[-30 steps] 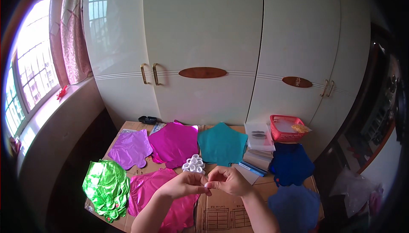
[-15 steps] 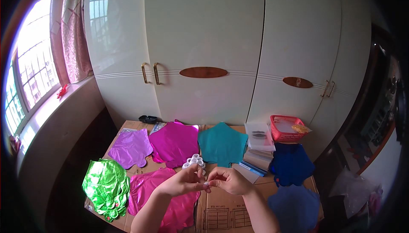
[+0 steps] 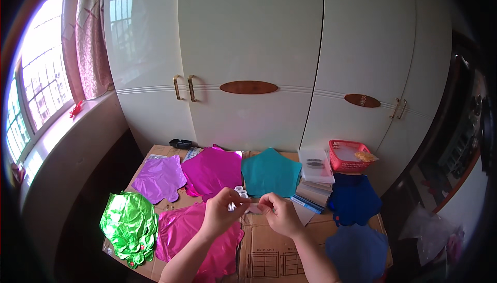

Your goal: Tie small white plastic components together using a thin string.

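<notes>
Over the middle of the cardboard, both my hands face each other with fingertips pinched. My left hand (image 3: 223,211) and my right hand (image 3: 281,216) hold a small, pale, see-through strip (image 3: 253,208) stretched between them; its exact kind is too small to make out. Just behind my left fingers sits a pile of small white rings or rolls (image 3: 240,192), partly hidden by that hand. Beneath my left forearm lies a shiny pink foil sheet (image 3: 178,231), like a deflated balloon.
More flat foil pieces surround the work area: green (image 3: 128,226), lilac (image 3: 159,178), magenta (image 3: 213,172), teal (image 3: 272,173), dark blue (image 3: 355,200) and dull blue (image 3: 358,252). A clear box (image 3: 315,166) and red basket (image 3: 348,165) stand at the back right, before white cabinets (image 3: 248,34).
My hands have moved slightly up and apart. The pale strip now spans a gap between my fingertips, where earlier they nearly met around a small white bit.
</notes>
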A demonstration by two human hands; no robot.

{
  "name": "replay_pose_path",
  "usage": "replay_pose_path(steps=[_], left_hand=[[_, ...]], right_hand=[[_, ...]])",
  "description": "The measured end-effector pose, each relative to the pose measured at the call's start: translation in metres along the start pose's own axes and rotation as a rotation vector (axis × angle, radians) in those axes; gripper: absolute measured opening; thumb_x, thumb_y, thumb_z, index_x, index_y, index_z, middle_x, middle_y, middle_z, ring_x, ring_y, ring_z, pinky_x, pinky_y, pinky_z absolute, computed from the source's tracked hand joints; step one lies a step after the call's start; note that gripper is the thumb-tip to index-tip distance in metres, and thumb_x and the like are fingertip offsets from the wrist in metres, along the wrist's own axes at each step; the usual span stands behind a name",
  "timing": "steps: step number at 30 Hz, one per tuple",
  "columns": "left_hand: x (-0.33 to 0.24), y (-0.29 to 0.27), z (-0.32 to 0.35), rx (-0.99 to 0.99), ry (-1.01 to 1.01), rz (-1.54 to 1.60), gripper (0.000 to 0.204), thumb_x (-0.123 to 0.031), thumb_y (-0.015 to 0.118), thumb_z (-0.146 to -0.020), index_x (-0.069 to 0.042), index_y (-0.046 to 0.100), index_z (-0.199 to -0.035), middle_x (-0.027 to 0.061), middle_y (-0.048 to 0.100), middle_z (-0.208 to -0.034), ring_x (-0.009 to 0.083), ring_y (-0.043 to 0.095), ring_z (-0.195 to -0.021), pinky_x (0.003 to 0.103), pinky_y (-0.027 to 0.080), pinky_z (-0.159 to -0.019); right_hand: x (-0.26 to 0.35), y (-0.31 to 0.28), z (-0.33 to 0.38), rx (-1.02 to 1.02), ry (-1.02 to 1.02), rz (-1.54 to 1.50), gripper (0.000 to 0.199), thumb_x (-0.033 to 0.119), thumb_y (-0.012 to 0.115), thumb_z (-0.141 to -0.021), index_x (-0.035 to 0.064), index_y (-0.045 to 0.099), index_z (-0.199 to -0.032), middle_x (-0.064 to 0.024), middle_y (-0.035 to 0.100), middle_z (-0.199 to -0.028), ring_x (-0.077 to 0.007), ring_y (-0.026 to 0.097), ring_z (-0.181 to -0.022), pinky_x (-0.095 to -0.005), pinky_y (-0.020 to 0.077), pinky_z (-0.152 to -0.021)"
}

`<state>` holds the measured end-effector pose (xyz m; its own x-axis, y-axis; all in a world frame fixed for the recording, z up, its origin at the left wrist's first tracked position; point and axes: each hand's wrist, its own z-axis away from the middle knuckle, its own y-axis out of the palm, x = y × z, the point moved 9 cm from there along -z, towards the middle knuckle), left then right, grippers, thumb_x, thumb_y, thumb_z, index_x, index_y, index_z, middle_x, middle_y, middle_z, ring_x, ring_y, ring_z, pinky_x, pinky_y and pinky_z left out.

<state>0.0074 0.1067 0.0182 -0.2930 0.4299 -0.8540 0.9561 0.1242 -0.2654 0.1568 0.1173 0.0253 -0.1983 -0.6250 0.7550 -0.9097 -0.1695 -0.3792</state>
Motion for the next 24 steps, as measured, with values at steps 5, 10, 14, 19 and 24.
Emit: replay_pose_path(steps=[5,10,14,19,24], left_hand=[[-0.015,-0.023,-0.008,-0.081,0.078,-0.19,0.02,-0.003,0.07,-0.074,-0.003,0.055,-0.088,0.008,0.066,-0.095,0.0124,0.059,-0.088,0.026,0.046,-0.075],[-0.027,-0.048,-0.005,-0.177,0.133,-0.009,0.017,-0.003,0.066,-0.075,-0.002,0.063,-0.092,0.0059,0.065,-0.086,0.0148,0.058,-0.081,0.028,0.046,-0.074],[-0.037,-0.063,-0.001,-0.214,0.125,-0.008,0.013,-0.002,0.065,-0.075,-0.003,0.064,-0.088,0.0047,0.065,-0.086,0.0129,0.056,-0.079,0.026,0.045,-0.073],[-0.047,-0.062,0.004,-0.154,0.134,0.137,0.011,-0.001,0.06,-0.08,-0.002,0.058,-0.09,0.0053,0.066,-0.093,0.0087,0.057,-0.084,0.022,0.04,-0.074],[-0.06,-0.064,0.011,-0.101,0.101,0.278,0.008,0.0,0.059,-0.082,0.001,0.057,-0.09,0.0068,0.065,-0.091,0.0104,0.058,-0.085,0.025,0.046,-0.076]], right_hand=[[-0.063,0.015,-0.002,-0.056,-0.003,0.382,0.006,0.008,0.056,-0.084,0.0023,0.053,-0.084,-0.0106,0.058,-0.079,-0.0288,0.059,-0.075,-0.0367,0.0482,-0.064],[-0.109,0.061,0.009,0.039,-0.148,0.686,0.001,0.006,0.053,-0.08,0.0055,0.053,-0.079,-0.0097,0.056,-0.082,-0.0271,0.057,-0.083,-0.0382,0.0496,-0.068],[-0.115,0.078,0.012,0.125,-0.115,0.708,0.007,0.007,0.051,-0.081,0.0041,0.057,-0.079,-0.0099,0.058,-0.083,-0.0282,0.059,-0.085,-0.0381,0.0497,-0.071],[-0.118,0.075,0.012,0.114,-0.096,0.598,0.013,0.005,0.051,-0.081,0.0029,0.063,-0.086,-0.0112,0.063,-0.089,-0.0277,0.06,-0.088,-0.0359,0.0501,-0.074],[-0.094,0.053,0.017,0.018,-0.097,0.455,0.02,0.0,0.054,-0.081,0.001,0.064,-0.098,-0.0133,0.064,-0.099,-0.0255,0.064,-0.086,-0.0321,0.0519,-0.077]])
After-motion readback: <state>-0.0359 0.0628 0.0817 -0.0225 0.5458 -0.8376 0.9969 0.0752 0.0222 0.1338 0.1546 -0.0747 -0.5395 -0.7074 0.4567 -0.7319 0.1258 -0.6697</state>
